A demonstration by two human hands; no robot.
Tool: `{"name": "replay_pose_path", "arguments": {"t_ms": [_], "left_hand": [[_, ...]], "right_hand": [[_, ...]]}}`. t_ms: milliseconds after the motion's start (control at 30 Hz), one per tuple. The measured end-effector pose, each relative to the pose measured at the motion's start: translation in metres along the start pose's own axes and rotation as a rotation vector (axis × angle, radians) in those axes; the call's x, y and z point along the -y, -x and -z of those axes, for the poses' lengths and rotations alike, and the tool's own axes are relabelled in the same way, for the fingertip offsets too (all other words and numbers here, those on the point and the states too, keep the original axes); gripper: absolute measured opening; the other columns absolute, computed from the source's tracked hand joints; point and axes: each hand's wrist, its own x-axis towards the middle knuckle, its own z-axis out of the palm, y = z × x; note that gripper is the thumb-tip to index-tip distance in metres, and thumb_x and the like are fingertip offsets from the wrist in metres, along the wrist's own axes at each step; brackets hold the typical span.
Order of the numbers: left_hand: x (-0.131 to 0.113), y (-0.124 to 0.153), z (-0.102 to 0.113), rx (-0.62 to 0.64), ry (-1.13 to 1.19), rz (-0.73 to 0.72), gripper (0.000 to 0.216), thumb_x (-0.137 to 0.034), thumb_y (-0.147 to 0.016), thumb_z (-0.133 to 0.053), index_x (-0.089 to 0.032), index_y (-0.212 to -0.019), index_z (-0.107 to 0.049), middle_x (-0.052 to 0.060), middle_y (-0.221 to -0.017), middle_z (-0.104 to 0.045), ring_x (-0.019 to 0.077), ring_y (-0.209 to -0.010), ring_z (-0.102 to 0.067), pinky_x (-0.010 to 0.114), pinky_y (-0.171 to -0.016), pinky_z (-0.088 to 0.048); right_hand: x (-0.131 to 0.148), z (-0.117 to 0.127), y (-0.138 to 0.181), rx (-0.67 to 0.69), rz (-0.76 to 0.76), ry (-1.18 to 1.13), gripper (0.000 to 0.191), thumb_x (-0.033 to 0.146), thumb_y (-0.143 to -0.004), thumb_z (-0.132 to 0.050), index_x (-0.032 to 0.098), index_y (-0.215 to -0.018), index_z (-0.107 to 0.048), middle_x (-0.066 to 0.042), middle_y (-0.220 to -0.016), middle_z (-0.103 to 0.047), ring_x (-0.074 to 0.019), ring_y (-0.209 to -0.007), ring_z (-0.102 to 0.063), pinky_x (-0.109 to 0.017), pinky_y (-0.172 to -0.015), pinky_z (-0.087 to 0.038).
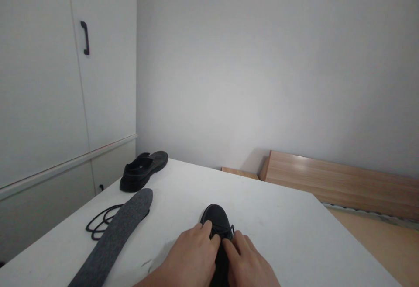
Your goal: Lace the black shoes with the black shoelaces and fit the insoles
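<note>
A black shoe (214, 213) stands on the white table (262, 217) close in front of me, its toe pointing away. Its black shoelace (222, 229) crosses the upper, and a small loop sticks out at the right side. My left hand (194, 254) is closed at the left of the lacing, thumb and fingers pinched together. From the right, my right hand (248, 261) is closed at the same lacing, fingertips pressed in. Both hands hide the middle and heel of the shoe, and the pinched lace ends are mostly covered.
A second black shoe (139, 173) sits at the table's far left edge. A grey insole (114, 234) lies nearer, over a loose black shoelace (98, 223). White cabinet doors (108, 81) rise at left; a wooden headboard (327, 178) stands beyond the table at right.
</note>
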Motion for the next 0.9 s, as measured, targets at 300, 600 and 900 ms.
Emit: {"name": "replay_pose_path", "arguments": {"t_ms": [300, 600, 900], "left_hand": [[-0.014, -0.019, 0.001, 0.033, -0.123, 0.047, 0.042, 0.007, -0.086, -0.038, -0.006, -0.106, -0.073, 0.022, -0.109, -0.071, 0.0351, -0.099, -0.069, 0.049, -0.079, -0.059], [0.007, 0.0, 0.044, -0.392, 0.256, -0.048, 0.018, -0.016, -0.092, -0.057, -0.018, -0.085, -0.074, 0.005, -0.085, -0.072, 0.0217, -0.077, -0.068, 0.032, -0.07, -0.052], [0.015, 0.002, 0.063, -0.705, 0.956, -0.104, 0.015, -0.024, -0.088, -0.062, -0.018, -0.078, -0.073, 0.0, -0.069, -0.071, 0.014, -0.065, -0.066, 0.022, -0.061, -0.049]], "right_hand": [[0.009, 0.02, -0.014, 0.089, -0.094, 0.076, 0.039, -0.01, -0.073, -0.055, 0.022, -0.087, -0.073, -0.007, -0.093, -0.075, -0.0239, -0.077, -0.074, -0.027, -0.055, -0.06], [-0.017, 0.065, -0.032, -0.056, -0.165, -0.608, 0.02, 0.011, -0.093, -0.043, 0.023, -0.089, -0.059, -0.003, -0.083, -0.067, -0.0173, -0.071, -0.067, -0.026, -0.061, -0.054], [-0.023, 0.114, -0.047, -0.602, -0.209, -1.108, 0.009, 0.023, -0.097, -0.055, 0.026, -0.093, -0.063, 0.004, -0.073, -0.064, -0.0092, -0.064, -0.061, -0.017, -0.062, -0.05]]}}
